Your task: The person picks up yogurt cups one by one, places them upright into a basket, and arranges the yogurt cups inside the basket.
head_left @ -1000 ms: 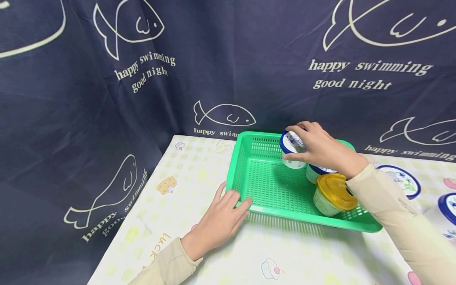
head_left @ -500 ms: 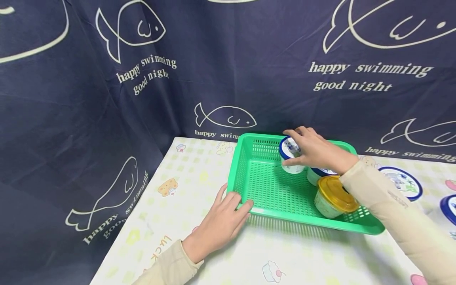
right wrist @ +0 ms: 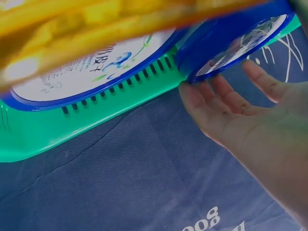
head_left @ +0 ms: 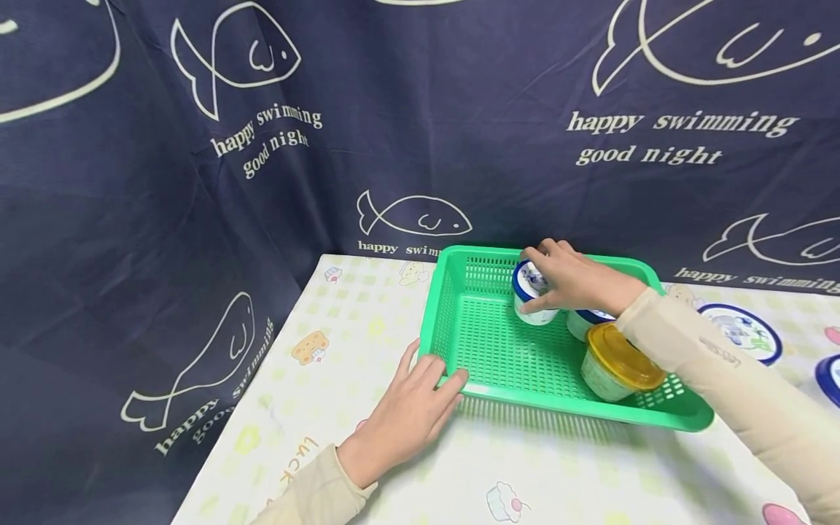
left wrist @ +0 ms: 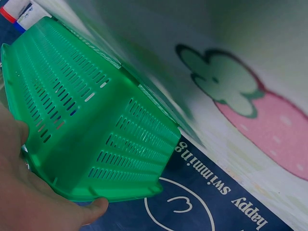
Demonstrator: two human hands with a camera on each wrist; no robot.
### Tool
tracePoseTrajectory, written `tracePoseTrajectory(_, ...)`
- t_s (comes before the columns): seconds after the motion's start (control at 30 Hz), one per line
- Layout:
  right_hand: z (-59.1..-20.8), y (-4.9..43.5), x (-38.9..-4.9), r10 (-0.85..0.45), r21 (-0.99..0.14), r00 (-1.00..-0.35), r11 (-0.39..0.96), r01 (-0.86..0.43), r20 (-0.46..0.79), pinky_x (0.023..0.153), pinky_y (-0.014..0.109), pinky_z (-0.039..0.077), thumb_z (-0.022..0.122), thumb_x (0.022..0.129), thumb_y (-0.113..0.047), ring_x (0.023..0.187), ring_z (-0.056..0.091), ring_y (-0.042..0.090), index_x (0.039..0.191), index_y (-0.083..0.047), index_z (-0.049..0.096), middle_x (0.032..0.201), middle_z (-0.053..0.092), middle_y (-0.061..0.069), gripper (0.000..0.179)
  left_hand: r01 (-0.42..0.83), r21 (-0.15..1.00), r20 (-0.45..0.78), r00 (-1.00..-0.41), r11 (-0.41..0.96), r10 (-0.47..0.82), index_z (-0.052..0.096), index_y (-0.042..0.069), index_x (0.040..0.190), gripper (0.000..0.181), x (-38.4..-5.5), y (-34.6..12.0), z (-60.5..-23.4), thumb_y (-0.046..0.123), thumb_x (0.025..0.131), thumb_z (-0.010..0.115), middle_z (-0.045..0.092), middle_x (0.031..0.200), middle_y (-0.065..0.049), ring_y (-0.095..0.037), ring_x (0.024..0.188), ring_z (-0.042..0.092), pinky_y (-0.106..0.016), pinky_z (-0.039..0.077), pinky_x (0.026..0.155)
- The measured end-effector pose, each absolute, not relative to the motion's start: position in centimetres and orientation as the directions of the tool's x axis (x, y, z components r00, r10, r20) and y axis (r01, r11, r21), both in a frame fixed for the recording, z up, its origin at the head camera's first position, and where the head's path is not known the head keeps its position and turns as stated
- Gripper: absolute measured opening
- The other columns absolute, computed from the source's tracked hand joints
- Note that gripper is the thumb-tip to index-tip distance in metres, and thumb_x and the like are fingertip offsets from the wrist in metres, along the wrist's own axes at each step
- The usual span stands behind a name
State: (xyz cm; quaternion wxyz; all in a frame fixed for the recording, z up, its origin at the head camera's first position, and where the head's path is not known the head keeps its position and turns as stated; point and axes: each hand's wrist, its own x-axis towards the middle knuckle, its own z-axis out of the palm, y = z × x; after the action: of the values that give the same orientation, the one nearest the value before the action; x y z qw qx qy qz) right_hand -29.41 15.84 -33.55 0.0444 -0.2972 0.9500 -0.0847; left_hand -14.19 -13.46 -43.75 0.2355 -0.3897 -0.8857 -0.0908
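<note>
In the head view my right hand (head_left: 577,278) grips a small plastic tub (head_left: 530,283) with a blue-rimmed white lid, thumb on the near side and fingers on the far side. This tub stands in the back middle of a green slotted basket (head_left: 512,394). Beside it is another blue-lidded tub (head_left: 580,325), partly hidden by my wrist. A tub with a yellow lid (head_left: 625,356) sits nearer the front, tilted. My left hand (head_left: 403,412) holds the basket's front left corner, its fingers bent over the rim; the left wrist view shows fingers around that corner.
Outside the basket, to the right, are a tub with a blue-rimmed lid (head_left: 741,332) and another blue-lidded tub (head_left: 830,379) at the frame's edge. A dark blue fish-print curtain (head_left: 394,124) hangs directly behind the patterned tablecloth (head_left: 315,408).
The right hand has lowered the blue-lidded tub slightly and shifted it a little left, and the tub stands more upright. The left hand stays at the basket corner.
</note>
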Motion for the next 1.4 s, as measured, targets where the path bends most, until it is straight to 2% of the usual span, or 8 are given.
tracePoseTrajectory(0.2,-33.6,15.4,-29.5,-0.603,-0.16,-0.796,0.792,-0.59,-0.05,0.074,0.043,0.045,0.081,0.079,-0.05,0.098,0.042,0.032,0.142,-0.008,0.049,0.118,0.046,0.018,0.083,0.735,-0.018,0.5,-0.58,0.678,0.643,0.056,0.016,0.126,0.035,-14.1,-13.5,-43.7,0.03,0.109,0.029,0.051,0.1,-0.003,-0.023,0.104,0.051,-0.061,0.023,0.116)
tracePoseTrajectory(0.33,-33.6,15.0,-29.7,-0.607,-0.152,-0.791,0.792,-0.592,-0.082,0.073,0.041,0.044,0.08,0.078,-0.053,0.097,0.042,0.031,0.141,-0.008,0.048,0.114,0.046,0.016,0.083,0.734,-0.032,0.514,-0.57,0.678,0.641,0.057,0.016,0.125,0.034,-14.2,-13.4,-43.9,0.03,0.109,0.031,0.05,0.1,-0.002,-0.023,0.103,0.052,-0.062,0.025,0.115)
tracePoseTrajectory(0.6,-34.1,14.4,-30.1,-0.591,-0.158,-0.79,0.806,-0.571,-0.16,0.077,0.042,0.048,0.077,0.076,-0.062,0.102,0.042,0.031,0.144,-0.008,0.042,0.122,0.044,0.017,0.093,0.735,-0.03,0.513,-0.571,0.678,0.641,0.058,0.016,0.125,0.033,-14.1,-13.4,-44.0,0.029,0.109,0.032,0.05,0.099,-0.003,-0.023,0.103,0.052,-0.061,0.024,0.116)
tracePoseTrajectory(0.77,-34.3,14.1,-30.1,-0.601,-0.118,-0.782,0.799,-0.589,-0.165,0.074,0.041,0.047,0.077,0.078,-0.06,0.099,0.044,0.031,0.14,-0.007,0.043,0.12,0.045,0.018,0.089,0.728,-0.051,0.517,-0.567,0.684,0.642,0.058,0.016,0.125,0.031,-14.1,-13.4,-44.0,0.029,0.108,0.035,0.051,0.099,-0.002,-0.022,0.103,0.052,-0.06,0.024,0.116)
tracePoseTrajectory(1.0,-34.1,14.2,-29.9,-0.553,-0.096,-0.81,0.833,-0.545,-0.194,0.081,0.049,0.05,0.079,0.075,-0.059,0.109,0.046,0.037,0.147,-0.006,0.039,0.13,0.043,0.024,0.098,0.727,-0.059,0.527,-0.56,0.684,0.64,0.059,0.017,0.123,0.029,-14.1,-13.3,-44.0,0.027,0.108,0.036,0.051,0.098,-0.002,-0.023,0.102,0.052,-0.06,0.025,0.116)
tracePoseTrajectory(1.2,-34.2,14.5,-29.7,-0.566,-0.065,-0.806,0.823,-0.564,-0.173,0.081,0.049,0.051,0.08,0.077,-0.056,0.109,0.048,0.038,0.146,-0.005,0.041,0.131,0.046,0.024,0.094,0.726,-0.056,0.525,-0.563,0.686,0.638,0.058,0.016,0.124,0.03,-14.1,-13.2,-44.1,0.027,0.109,0.034,0.05,0.098,-0.002,-0.023,0.102,0.052,-0.06,0.025,0.116)
tracePoseTrajectory(1.4,-34.1,14.5,-29.3,-0.548,-0.049,-0.815,0.834,-0.549,-0.188,0.087,0.054,0.049,0.08,0.078,-0.054,0.115,0.048,0.041,0.149,-0.006,0.039,0.137,0.044,0.025,0.095,0.723,-0.058,0.523,-0.566,0.689,0.637,0.058,0.017,0.124,0.03,-14.2,-13.1,-44.1,0.028,0.109,0.035,0.051,0.098,-0.002,-0.023,0.102,0.052,-0.061,0.026,0.115)
